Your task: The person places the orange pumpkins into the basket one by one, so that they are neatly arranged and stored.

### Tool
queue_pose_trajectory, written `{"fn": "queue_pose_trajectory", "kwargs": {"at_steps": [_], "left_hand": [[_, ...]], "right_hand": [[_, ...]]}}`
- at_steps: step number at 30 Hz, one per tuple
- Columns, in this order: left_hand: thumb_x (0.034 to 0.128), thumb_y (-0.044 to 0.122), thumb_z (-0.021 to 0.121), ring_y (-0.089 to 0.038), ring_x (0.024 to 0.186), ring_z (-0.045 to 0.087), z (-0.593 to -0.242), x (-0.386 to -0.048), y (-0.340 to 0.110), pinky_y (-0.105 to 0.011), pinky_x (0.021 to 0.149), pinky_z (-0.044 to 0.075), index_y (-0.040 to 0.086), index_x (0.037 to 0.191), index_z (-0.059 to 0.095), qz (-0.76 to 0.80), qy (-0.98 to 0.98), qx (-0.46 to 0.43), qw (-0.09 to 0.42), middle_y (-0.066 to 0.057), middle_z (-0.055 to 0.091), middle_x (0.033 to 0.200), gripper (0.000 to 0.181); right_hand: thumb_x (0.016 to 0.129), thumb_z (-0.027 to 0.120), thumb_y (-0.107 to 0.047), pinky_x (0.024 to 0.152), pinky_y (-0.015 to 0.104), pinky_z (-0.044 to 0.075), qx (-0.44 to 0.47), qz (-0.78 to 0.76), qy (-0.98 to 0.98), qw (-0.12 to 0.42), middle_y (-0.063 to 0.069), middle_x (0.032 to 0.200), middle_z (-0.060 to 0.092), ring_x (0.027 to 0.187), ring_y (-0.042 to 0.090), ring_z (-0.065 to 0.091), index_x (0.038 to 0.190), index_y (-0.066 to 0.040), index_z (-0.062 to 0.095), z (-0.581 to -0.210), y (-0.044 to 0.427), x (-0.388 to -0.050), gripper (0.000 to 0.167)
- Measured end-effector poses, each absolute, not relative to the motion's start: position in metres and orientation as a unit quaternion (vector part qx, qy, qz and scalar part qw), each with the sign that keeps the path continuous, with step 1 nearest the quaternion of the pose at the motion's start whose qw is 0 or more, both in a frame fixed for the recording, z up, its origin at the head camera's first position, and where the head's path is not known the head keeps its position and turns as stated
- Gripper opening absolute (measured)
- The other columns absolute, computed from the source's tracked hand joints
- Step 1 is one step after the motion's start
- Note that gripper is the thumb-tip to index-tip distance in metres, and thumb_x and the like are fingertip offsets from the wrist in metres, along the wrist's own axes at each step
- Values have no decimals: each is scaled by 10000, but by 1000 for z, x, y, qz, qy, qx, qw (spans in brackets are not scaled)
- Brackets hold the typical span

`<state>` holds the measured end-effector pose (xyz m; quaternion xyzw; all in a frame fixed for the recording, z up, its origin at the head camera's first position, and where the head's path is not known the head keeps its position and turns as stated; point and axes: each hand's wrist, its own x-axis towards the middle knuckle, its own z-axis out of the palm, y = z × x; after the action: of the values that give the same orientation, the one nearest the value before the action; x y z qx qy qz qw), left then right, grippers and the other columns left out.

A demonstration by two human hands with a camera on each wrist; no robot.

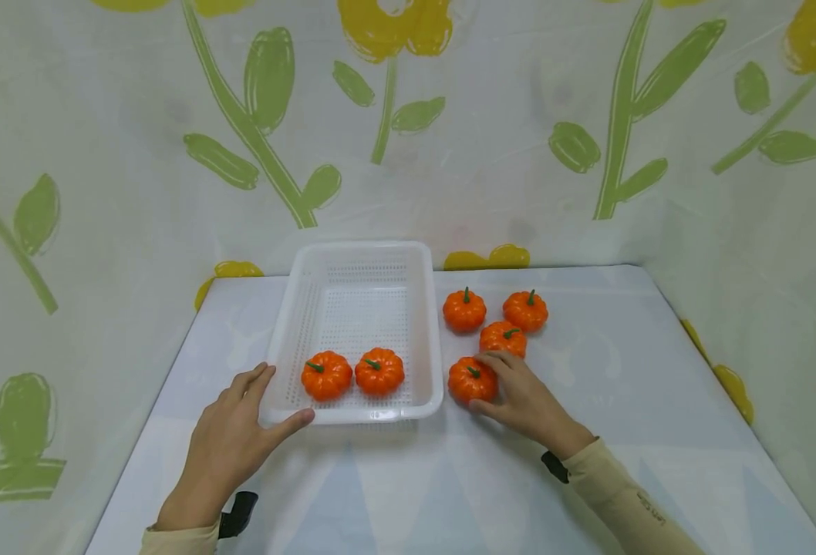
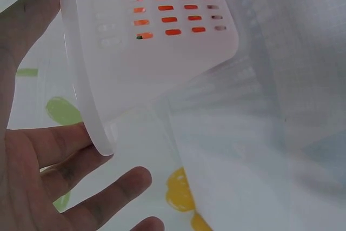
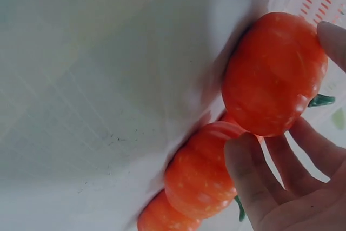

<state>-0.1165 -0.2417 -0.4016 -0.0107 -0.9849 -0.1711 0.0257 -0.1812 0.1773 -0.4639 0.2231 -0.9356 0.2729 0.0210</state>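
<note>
Head view: L hand (image 1: 230, 443) pinches the basket (image 1: 369, 415) at its near-L corner, two pumpkins (image 1: 379, 372) inside. R hand (image 1: 519, 395) grasps a third pumpkin (image 1: 470, 383) just R of it, w/ three others (image 1: 464, 311) behind on the tabletop (image 1: 609, 347). L wrist: thumb & two fingers (image 2: 59, 142) on the rim. R wrist: thumb & fingers round the pumpkin.

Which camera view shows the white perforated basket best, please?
The head view: it shows the white perforated basket almost whole, interior included. The left wrist view shows only a portion from outside; the right wrist view, just a slotted part, upper right.
</note>
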Motion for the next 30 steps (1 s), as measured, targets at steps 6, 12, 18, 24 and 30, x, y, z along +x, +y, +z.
{"fn": "queue_pose_trajectory", "kwargs": {"at_steps": [6,12,18,24,30], "left_hand": [[804,803,616,-468,1198,528,-402,-116,-242,-665,941,443,-3,1501,449,-172,-985,-9,26,-206,436,1510,1078],[806,786,634,-474,1206,524,-403,-116,-241,-673,942,439,-3,1498,451,-173,-984,-9,24,-208,437,1507,1065],[806,771,651,-469,1201,531,-403,-118,-242,-668,944,441,-6,1490,463,-172,-985,-10,33,-204,445,1503,1052],[803,774,651,-468,1196,534,-403,-119,-241,-669,942,445,-12,1485,467,-168,-985,-10,35,-210,448,1498,1056],[805,791,629,-463,1198,533,-403,-117,-242,-669,947,441,-8,1492,459,-170,-985,-10,32,-205,444,1501,1067]], "right_hand": [[767,907,-355,1042,484,491,223,278,-934,26,123,1396,524,1264,301,530,1393,-47,538,-466,175,-180,789],[772,908,-307,1058,498,475,226,288,-931,17,131,1392,542,1272,313,529,1382,-33,530,-465,173,-180,768],[785,900,-289,1069,486,467,227,303,-926,6,113,1395,559,1287,302,535,1396,-38,510,-466,173,-180,768],[800,889,-294,1068,471,469,224,317,-922,6,106,1418,552,1296,286,534,1430,-45,487,-464,175,-179,788],[815,877,-296,1065,472,470,233,323,-917,14,108,1453,537,1327,291,513,1462,-49,475,-457,177,-177,801]]}}
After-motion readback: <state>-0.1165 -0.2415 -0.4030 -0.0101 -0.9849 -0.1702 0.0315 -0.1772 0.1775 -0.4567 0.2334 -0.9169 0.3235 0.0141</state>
